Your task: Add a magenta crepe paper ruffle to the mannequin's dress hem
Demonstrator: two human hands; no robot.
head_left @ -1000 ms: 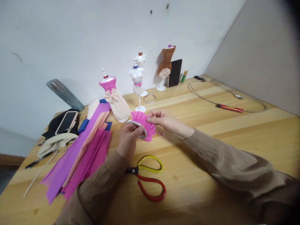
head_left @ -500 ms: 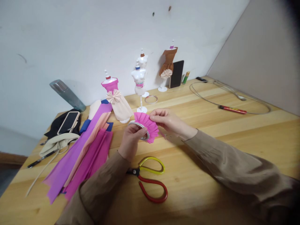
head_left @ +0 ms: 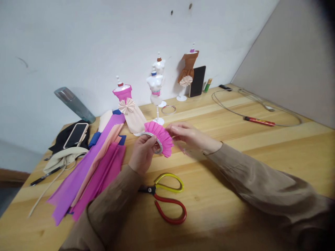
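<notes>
My left hand (head_left: 142,151) is closed around a small roll of tape (head_left: 154,141) together with a pleated pink paper skirt (head_left: 162,136), held just above the wooden table (head_left: 235,167). My right hand (head_left: 184,134) pinches the right edge of the pink skirt, fingers pressed together. Scissors with one yellow and one red handle (head_left: 167,198) lie on the table just below my hands. A bare white doll mannequin (head_left: 155,92) stands right behind the skirt.
Strips of purple, pink and peach paper (head_left: 94,167) lie at the left, beside a phone (head_left: 75,134) on dark cloth. Dressed mannequins, pink (head_left: 128,109) and brown (head_left: 187,71), stand by the wall. A cable loop and red pen (head_left: 258,121) lie at the right.
The hands have shifted slightly with the skirt and tape; the left hand turned the tape roll a little and the right fingers moved along the skirt's edge.
</notes>
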